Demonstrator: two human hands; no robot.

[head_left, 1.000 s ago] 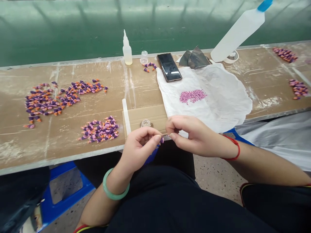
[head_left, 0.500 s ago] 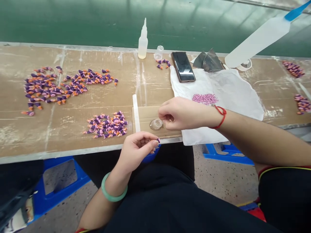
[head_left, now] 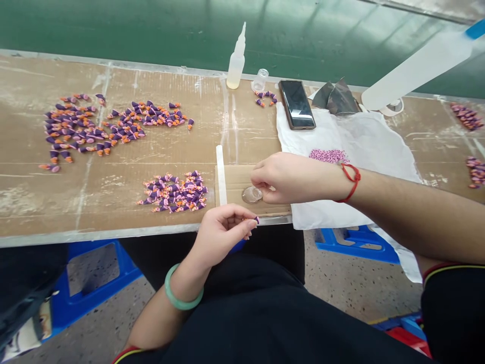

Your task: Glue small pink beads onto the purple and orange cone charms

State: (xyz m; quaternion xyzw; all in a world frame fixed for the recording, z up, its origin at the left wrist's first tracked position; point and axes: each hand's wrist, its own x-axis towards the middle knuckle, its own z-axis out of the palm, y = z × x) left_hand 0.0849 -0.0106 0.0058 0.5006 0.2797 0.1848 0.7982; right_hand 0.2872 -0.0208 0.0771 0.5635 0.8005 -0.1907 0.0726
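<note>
One small purple piece (head_left: 256, 220) sat pinched in fingers (head_left: 244, 228) of left hand (head_left: 222, 230), near front edge of tabletop (head_left: 113, 194). Right hand (head_left: 299, 176) hung beside clear dish (head_left: 250, 195), fingertips hidden; could not tell grip.

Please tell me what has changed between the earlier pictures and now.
The right hand has left the small purple piece where both hands met, moving forward and to the left, to the clear dish; whether it holds anything is hidden. The left hand still pinches the piece. The phone and small bottle stayed put.
</note>
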